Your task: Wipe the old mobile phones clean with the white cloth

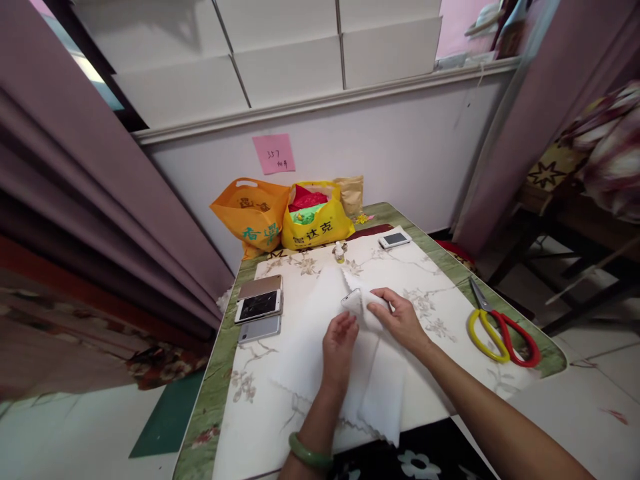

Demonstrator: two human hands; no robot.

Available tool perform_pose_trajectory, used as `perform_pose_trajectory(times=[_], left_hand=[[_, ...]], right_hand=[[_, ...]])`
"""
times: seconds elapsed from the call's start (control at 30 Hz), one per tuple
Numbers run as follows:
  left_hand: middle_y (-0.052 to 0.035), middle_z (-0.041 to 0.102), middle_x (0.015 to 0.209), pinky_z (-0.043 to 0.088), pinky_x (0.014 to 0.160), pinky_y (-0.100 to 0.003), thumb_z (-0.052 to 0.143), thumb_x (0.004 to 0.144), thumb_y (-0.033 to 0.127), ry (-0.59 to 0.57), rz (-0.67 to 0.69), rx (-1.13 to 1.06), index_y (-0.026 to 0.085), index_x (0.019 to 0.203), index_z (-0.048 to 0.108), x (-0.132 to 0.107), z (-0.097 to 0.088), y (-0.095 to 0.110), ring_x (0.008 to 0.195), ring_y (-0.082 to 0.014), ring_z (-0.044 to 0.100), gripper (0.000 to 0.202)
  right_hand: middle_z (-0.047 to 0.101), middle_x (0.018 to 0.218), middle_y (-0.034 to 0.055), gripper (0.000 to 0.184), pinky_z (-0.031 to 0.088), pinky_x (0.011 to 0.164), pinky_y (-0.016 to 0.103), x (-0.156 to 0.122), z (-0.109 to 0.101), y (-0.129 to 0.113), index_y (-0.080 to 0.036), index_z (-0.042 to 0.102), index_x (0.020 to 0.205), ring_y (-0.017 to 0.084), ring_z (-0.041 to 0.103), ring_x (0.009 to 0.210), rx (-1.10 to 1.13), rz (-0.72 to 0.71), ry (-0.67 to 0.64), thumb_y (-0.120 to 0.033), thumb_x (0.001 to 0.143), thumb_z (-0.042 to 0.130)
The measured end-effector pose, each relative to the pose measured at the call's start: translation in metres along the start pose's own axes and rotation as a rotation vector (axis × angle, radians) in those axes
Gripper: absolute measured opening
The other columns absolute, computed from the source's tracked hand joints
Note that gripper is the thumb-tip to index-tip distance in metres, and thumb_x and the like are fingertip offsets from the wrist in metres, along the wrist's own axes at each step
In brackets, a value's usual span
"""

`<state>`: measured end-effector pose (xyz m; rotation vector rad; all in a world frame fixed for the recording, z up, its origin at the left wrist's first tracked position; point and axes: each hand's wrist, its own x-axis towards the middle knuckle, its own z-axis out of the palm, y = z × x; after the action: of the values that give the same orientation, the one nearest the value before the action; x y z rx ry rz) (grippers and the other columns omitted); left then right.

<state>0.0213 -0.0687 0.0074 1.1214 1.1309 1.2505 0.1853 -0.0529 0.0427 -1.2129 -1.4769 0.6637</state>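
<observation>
Both hands meet over a white cloth [310, 347] spread on the table. My left hand [339, 341], a green bangle on its wrist, curls its fingers round the lower end of a small white phone [352, 301]. My right hand [400, 321] presses a fold of the cloth against the phone's upper side, fingers closed on it. The phone is tilted and partly wrapped by the cloth.
Three phones [259, 307] lie stacked at the table's left. Another phone [395, 239] lies at the far side, with a small bottle [339, 251] close by. Yellow-and-red scissors [500, 330] rest at the right edge. Orange bag [253, 217] and yellow bag [310, 220] stand against the wall.
</observation>
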Motion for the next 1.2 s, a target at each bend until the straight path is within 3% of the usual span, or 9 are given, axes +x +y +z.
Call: perform_pose_trajectory(times=[0.1, 0.2, 0.4, 0.57, 0.7, 0.9, 0.97, 1.07, 1.2], left_hand=[[-0.008, 0.07, 0.102, 0.048, 0.09, -0.035, 0.061, 0.083, 0.041, -0.116, 0.019, -0.087, 0.016, 0.108, 0.063, 0.001, 0.022, 0.014, 0.097, -0.0193, 0.064, 0.035], [-0.0059, 0.069, 0.094, 0.049, 0.083, -0.031, 0.058, 0.085, 0.04, -0.087, 0.036, -0.061, 0.015, 0.102, 0.063, -0.001, 0.034, 0.019, 0.088, -0.0175, 0.063, 0.03], [-0.0017, 0.064, 0.083, 0.045, 0.071, -0.027, 0.047, 0.09, 0.039, 0.078, 0.163, 0.321, 0.019, 0.092, 0.059, 0.002, 0.03, 0.024, 0.077, -0.0154, 0.057, 0.023], [0.0002, 0.06, 0.076, 0.041, 0.067, -0.026, 0.046, 0.089, 0.036, -0.019, 0.203, 0.589, 0.02, 0.085, 0.058, 0.008, 0.027, 0.028, 0.07, -0.0151, 0.053, 0.02], [0.0012, 0.057, 0.073, 0.04, 0.066, -0.025, 0.048, 0.088, 0.039, -0.058, 0.125, 0.488, 0.019, 0.084, 0.059, 0.007, 0.032, 0.017, 0.068, -0.0139, 0.05, 0.023], [0.0029, 0.053, 0.069, 0.041, 0.059, -0.021, 0.053, 0.082, 0.056, 0.187, -0.097, 0.103, 0.018, 0.082, 0.059, 0.013, 0.028, 0.007, 0.063, -0.0114, 0.048, 0.038], [0.0021, 0.054, 0.071, 0.043, 0.058, -0.021, 0.052, 0.083, 0.056, 0.19, -0.069, 0.164, 0.019, 0.086, 0.06, 0.015, 0.025, 0.01, 0.064, -0.0117, 0.049, 0.039], [0.0022, 0.054, 0.068, 0.045, 0.056, -0.022, 0.045, 0.088, 0.05, 0.123, 0.013, 0.4, 0.019, 0.094, 0.061, 0.016, 0.024, 0.014, 0.06, -0.0123, 0.05, 0.035], [-0.0046, 0.068, 0.086, 0.051, 0.073, -0.03, 0.042, 0.09, 0.03, 0.019, 0.268, 0.75, 0.02, 0.107, 0.06, 0.015, 0.03, 0.01, 0.076, -0.0177, 0.062, 0.027]], right_hand=[[0.07, 0.088, 0.0026, 0.033, 0.05, 0.072, 0.03, -0.005, 0.006, 0.002, -0.02, 0.066, 0.099, 0.021, 0.063, 0.081, 0.242, 0.168, -0.004, -0.049, 0.083, 0.061], [0.069, 0.086, 0.0026, 0.036, 0.051, 0.067, 0.03, -0.01, 0.012, 0.008, -0.019, 0.065, 0.098, 0.02, 0.062, 0.074, 0.429, 0.285, -0.013, -0.051, 0.081, 0.063], [0.069, 0.082, 0.0017, 0.036, 0.048, 0.063, 0.026, -0.003, 0.023, 0.02, -0.018, 0.066, 0.094, 0.016, 0.06, 0.07, 0.574, 0.332, -0.044, -0.05, 0.077, 0.069], [0.063, 0.067, -0.0028, 0.035, 0.044, 0.055, 0.022, 0.019, 0.03, 0.032, -0.017, 0.065, 0.085, 0.012, 0.053, 0.058, 0.657, 0.386, 0.105, -0.05, 0.075, 0.07], [0.059, 0.062, -0.0048, 0.034, 0.043, 0.05, 0.022, 0.039, 0.03, 0.045, -0.018, 0.063, 0.079, 0.011, 0.051, 0.053, 0.749, 0.419, 0.191, -0.05, 0.074, 0.071], [0.071, 0.092, -0.0021, 0.038, 0.052, 0.068, 0.025, 0.054, 0.018, 0.062, -0.022, 0.064, 0.1, 0.016, 0.065, 0.082, 0.989, 0.488, 0.494, -0.05, 0.074, 0.069], [0.071, 0.098, -0.001, 0.039, 0.052, 0.073, 0.027, 0.051, 0.017, 0.058, -0.023, 0.065, 0.104, 0.018, 0.065, 0.088, 0.977, 0.489, 0.426, -0.051, 0.076, 0.066], [0.072, 0.098, 0.0022, 0.042, 0.051, 0.077, 0.03, 0.04, 0.022, 0.047, -0.02, 0.067, 0.105, 0.021, 0.064, 0.09, 0.815, 0.456, 0.178, -0.055, 0.082, 0.058], [0.071, 0.092, 0.0028, 0.046, 0.049, 0.079, 0.031, 0.029, 0.031, 0.041, -0.018, 0.067, 0.104, 0.021, 0.062, 0.087, 0.528, 0.367, -0.051, -0.052, 0.073, 0.068]])
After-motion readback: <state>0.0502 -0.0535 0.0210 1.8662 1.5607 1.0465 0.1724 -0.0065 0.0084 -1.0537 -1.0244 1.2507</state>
